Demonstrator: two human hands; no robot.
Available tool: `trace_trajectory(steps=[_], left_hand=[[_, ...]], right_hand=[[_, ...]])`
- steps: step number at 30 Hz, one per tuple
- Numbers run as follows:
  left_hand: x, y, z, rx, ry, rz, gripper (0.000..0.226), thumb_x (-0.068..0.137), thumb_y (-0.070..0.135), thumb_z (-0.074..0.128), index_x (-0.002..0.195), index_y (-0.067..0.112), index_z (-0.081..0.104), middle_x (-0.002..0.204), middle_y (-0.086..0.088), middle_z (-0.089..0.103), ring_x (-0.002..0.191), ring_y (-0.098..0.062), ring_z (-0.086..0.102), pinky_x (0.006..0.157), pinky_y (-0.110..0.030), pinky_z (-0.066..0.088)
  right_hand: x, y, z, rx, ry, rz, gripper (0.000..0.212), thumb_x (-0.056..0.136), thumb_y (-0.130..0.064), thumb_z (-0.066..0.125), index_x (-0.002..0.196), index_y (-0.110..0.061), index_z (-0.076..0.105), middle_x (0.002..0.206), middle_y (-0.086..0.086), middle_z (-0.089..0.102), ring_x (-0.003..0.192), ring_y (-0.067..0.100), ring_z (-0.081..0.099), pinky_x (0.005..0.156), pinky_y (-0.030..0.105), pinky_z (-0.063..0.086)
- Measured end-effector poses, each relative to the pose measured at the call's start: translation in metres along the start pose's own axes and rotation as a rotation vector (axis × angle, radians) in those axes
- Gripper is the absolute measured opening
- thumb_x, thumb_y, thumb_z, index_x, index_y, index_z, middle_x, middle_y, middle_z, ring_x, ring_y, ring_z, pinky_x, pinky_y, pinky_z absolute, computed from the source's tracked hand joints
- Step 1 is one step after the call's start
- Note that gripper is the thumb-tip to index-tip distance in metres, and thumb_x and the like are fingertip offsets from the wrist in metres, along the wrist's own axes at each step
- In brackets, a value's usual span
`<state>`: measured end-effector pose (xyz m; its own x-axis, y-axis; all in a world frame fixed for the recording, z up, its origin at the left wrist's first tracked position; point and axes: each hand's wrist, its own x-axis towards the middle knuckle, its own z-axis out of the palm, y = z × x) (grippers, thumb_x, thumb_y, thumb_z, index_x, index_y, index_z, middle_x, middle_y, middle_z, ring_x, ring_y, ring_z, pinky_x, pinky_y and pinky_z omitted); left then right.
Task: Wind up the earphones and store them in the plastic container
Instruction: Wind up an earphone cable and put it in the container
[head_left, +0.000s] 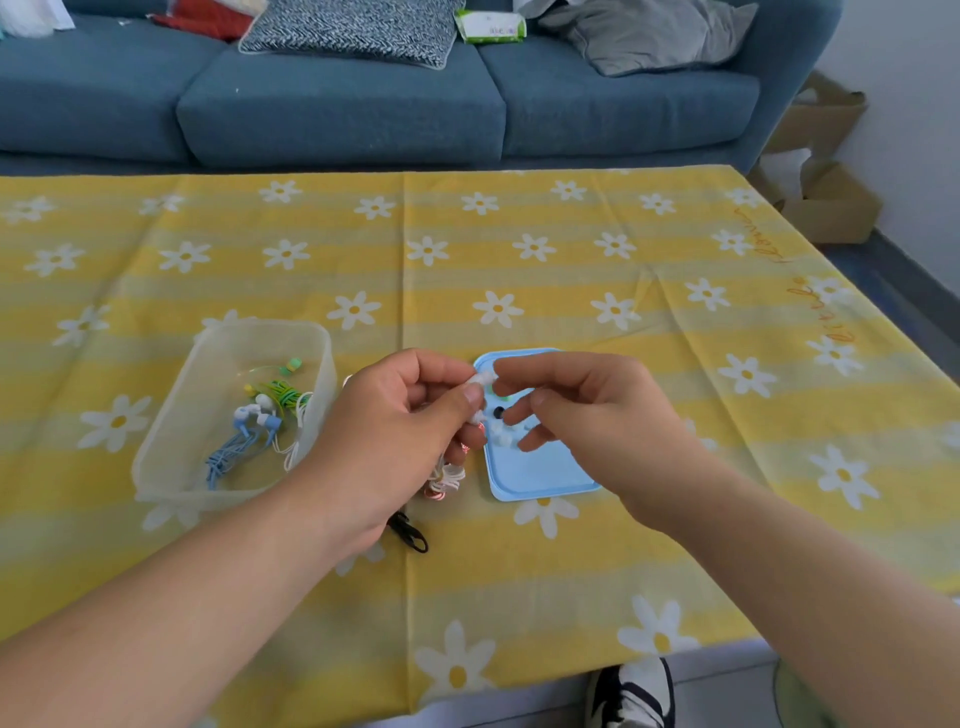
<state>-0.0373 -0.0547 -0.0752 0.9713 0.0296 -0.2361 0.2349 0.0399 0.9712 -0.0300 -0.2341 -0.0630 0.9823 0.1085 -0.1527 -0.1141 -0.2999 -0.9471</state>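
My left hand (400, 415) pinches white earphones (447, 475) above the table; their wound cable hangs below my fingers with pinkish ends. My right hand (576, 410) meets it at the top, index finger and thumb touching the white cable near my left thumb. The clear plastic container (171, 441) stands open at the left, holding blue earphones (244, 441), green earphones (283, 392) and a white pair. Its light blue lid (540, 475) lies flat under my right hand.
A black earphone cable (410, 532) lies on the yellow daisy tablecloth (519, 260) beside my left wrist. A blue sofa (337, 104) with cushions stands beyond the table. Cardboard boxes (826, 197) sit at the far right. A shoe (631, 693) shows below the front edge.
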Motion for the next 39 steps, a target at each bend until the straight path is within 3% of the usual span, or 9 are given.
trace_trajectory(steps=[6, 12, 15, 20, 24, 28, 32, 35, 39], left_hand=[[0.001, 0.000, -0.002, -0.033, 0.010, -0.011, 0.008, 0.094, 0.005, 0.070, 0.101, 0.009, 0.069, 0.080, -0.011, 0.075, 0.063, -0.017, 0.070, 0.056, -0.025, 0.055], [0.003, -0.004, -0.005, -0.018, -0.001, -0.034, 0.011, 0.094, 0.008, 0.071, 0.104, 0.009, 0.070, 0.076, -0.011, 0.073, 0.064, -0.021, 0.064, 0.059, -0.030, 0.054], [0.004, -0.005, -0.008, -0.028, 0.005, -0.047, 0.015, 0.093, 0.009, 0.072, 0.108, 0.007, 0.070, 0.076, -0.013, 0.071, 0.064, -0.021, 0.061, 0.058, -0.028, 0.053], [0.003, -0.004, -0.011, -0.086, 0.000, -0.076, 0.017, 0.092, 0.008, 0.073, 0.109, 0.007, 0.070, 0.077, -0.010, 0.074, 0.066, -0.020, 0.068, 0.060, -0.028, 0.058], [0.002, -0.001, -0.014, -0.109, -0.019, -0.088, 0.018, 0.092, 0.005, 0.072, 0.110, 0.007, 0.068, 0.081, -0.012, 0.078, 0.072, -0.023, 0.073, 0.068, -0.031, 0.063], [0.002, 0.005, -0.016, -0.191, -0.036, -0.108, 0.024, 0.092, -0.001, 0.070, 0.115, 0.006, 0.064, 0.082, -0.013, 0.077, 0.071, -0.023, 0.075, 0.067, -0.031, 0.064], [0.003, 0.011, -0.020, -0.313, -0.063, -0.120, 0.030, 0.089, -0.006, 0.070, 0.117, 0.004, 0.063, 0.087, -0.015, 0.076, 0.074, -0.024, 0.076, 0.063, -0.027, 0.061], [0.003, 0.015, -0.022, -0.338, -0.072, -0.106, 0.029, 0.089, -0.007, 0.070, 0.115, 0.004, 0.065, 0.093, -0.017, 0.077, 0.082, -0.024, 0.078, 0.066, -0.029, 0.062], [0.004, 0.018, -0.025, -0.371, -0.087, -0.093, 0.029, 0.088, -0.007, 0.070, 0.114, 0.004, 0.066, 0.097, -0.019, 0.078, 0.086, -0.024, 0.078, 0.066, -0.028, 0.062]], right_hand=[[0.000, -0.001, 0.004, -0.022, -0.044, -0.007, 0.050, 0.094, 0.011, 0.042, 0.118, -0.016, 0.076, 0.103, -0.003, 0.076, 0.083, 0.007, 0.072, 0.074, 0.027, 0.061], [0.018, 0.010, -0.027, -0.152, 0.222, 0.123, 0.026, 0.096, -0.005, 0.056, 0.106, -0.019, 0.076, 0.087, 0.002, 0.076, 0.069, 0.017, 0.070, 0.070, 0.035, 0.063], [0.022, 0.023, -0.028, -0.398, 0.152, 0.185, 0.013, 0.092, -0.014, 0.064, 0.094, -0.021, 0.075, 0.087, 0.001, 0.074, 0.072, 0.021, 0.067, 0.065, 0.032, 0.057], [0.030, 0.037, -0.017, -0.634, 0.023, 0.209, 0.022, 0.093, -0.023, 0.068, 0.114, -0.021, 0.074, 0.099, -0.005, 0.068, 0.076, 0.010, 0.061, 0.056, 0.015, 0.042], [0.031, 0.041, -0.013, -0.672, 0.058, 0.171, 0.014, 0.091, -0.014, 0.066, 0.095, -0.018, 0.079, 0.092, -0.002, 0.074, 0.082, 0.019, 0.068, 0.060, 0.017, 0.048], [0.027, 0.024, -0.011, -0.310, 0.117, 0.142, 0.012, 0.091, -0.011, 0.069, 0.090, -0.019, 0.079, 0.077, -0.003, 0.076, 0.069, 0.015, 0.072, 0.065, 0.026, 0.058], [0.021, 0.000, 0.004, 0.158, -0.018, 0.135, 0.014, 0.088, -0.002, 0.075, 0.100, -0.008, 0.079, 0.087, 0.015, 0.079, 0.072, 0.022, 0.074, 0.077, 0.030, 0.062], [0.020, -0.009, 0.011, 0.424, -0.115, 0.173, 0.021, 0.085, 0.006, 0.074, 0.105, 0.006, 0.073, 0.085, 0.023, 0.074, 0.071, 0.024, 0.072, 0.069, 0.028, 0.060], [0.024, -0.010, 0.014, 0.567, -0.165, 0.206, 0.028, 0.079, 0.001, 0.074, 0.106, 0.010, 0.070, 0.081, 0.016, 0.070, 0.068, 0.019, 0.068, 0.059, 0.024, 0.055]])
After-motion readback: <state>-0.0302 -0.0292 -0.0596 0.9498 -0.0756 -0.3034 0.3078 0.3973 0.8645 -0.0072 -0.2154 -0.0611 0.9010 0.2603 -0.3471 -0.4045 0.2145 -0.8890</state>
